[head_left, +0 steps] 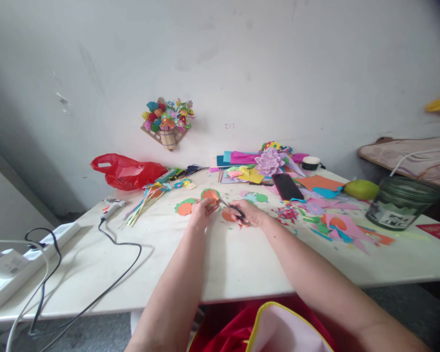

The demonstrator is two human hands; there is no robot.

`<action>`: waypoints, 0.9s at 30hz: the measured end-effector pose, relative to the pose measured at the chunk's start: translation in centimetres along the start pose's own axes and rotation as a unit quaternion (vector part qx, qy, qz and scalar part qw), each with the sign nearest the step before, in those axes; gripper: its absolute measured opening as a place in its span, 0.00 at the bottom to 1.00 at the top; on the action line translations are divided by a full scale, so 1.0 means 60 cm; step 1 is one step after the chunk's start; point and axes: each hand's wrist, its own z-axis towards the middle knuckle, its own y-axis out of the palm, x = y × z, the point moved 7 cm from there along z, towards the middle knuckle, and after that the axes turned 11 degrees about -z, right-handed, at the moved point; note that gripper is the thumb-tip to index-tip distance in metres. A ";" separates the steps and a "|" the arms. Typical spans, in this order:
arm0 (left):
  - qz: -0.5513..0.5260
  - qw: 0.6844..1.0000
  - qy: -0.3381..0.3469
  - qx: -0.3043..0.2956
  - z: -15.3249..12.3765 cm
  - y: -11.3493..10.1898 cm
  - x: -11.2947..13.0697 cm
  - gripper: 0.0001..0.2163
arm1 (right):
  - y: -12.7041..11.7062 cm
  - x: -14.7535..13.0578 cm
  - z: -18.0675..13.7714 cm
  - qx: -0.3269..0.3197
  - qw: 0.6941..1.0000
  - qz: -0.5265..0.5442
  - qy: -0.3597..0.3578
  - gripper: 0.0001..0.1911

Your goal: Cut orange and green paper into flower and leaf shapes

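My right hand (248, 213) is closed round the black handles of a pair of scissors (223, 201), whose blades point up and left. With pinched fingers, my left hand (204, 210) holds an orange piece of craft foam or paper (209, 194) against the blades. Behind that piece a green scalloped edge shows; whether it is held too I cannot tell. Left of my left hand lie orange and green scalloped cutouts (185, 207). Another orange piece (227, 216) rests on the table under the scissors. Small red and blue scraps (288, 213) lie right of my right hand.
A hot glue gun (112, 209) with a trailing cord, a power strip (55, 242) and a red plastic bag (128, 171) are on the left. A phone (287, 187), coloured scraps (337, 225) and a glass jar (398, 203) occupy the right. Sheets and a purple flower (270, 161) lie behind.
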 end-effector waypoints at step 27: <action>0.060 0.997 -0.046 -0.030 0.011 -0.015 0.011 0.07 | -0.002 0.007 0.005 -0.020 1.000 -0.014 0.003 0.14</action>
